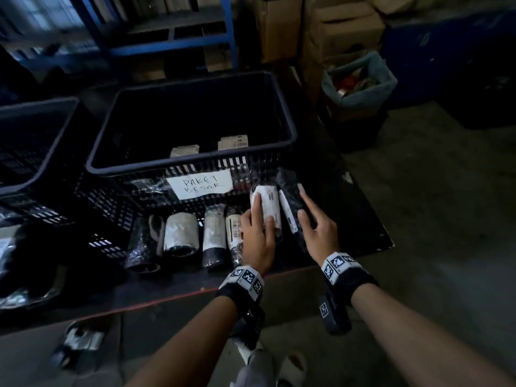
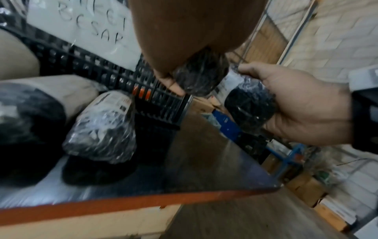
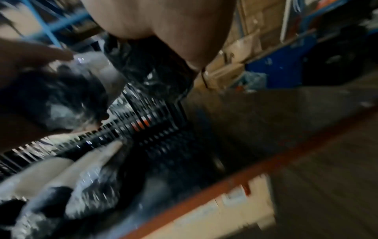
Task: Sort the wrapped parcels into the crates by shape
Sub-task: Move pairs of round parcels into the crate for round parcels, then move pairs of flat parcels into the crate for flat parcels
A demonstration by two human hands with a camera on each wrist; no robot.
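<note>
A row of several cylinder parcels point(image 1: 181, 233) in clear wrap lies on the dark table point(image 1: 363, 219), in front of the black crate point(image 1: 192, 163) labelled "PAKET BESAR" point(image 1: 201, 183). Two white-labelled parcels point(image 1: 233, 142) lie inside that crate. My left hand point(image 1: 258, 227) grips a cylinder parcel with a white label point(image 1: 269, 203), held just above the table by the crate's right front corner. My right hand point(image 1: 310, 219) grips a dark cylinder parcel point(image 1: 289, 202) right beside it. The left wrist view shows both held rolls end-on, the left one point(image 2: 201, 76) and the right one point(image 2: 249, 106), with the right hand point(image 2: 302, 103) wrapped round its roll.
A second black crate point(image 1: 36, 141) stands at the left. More wrapped goods point(image 1: 16, 247) lie at the table's left end. A lined bin point(image 1: 360, 82), cardboard boxes point(image 1: 346, 26) and blue shelving point(image 1: 173, 43) stand behind. A parcel point(image 1: 81, 339) lies on the floor below the red table edge point(image 1: 173, 298).
</note>
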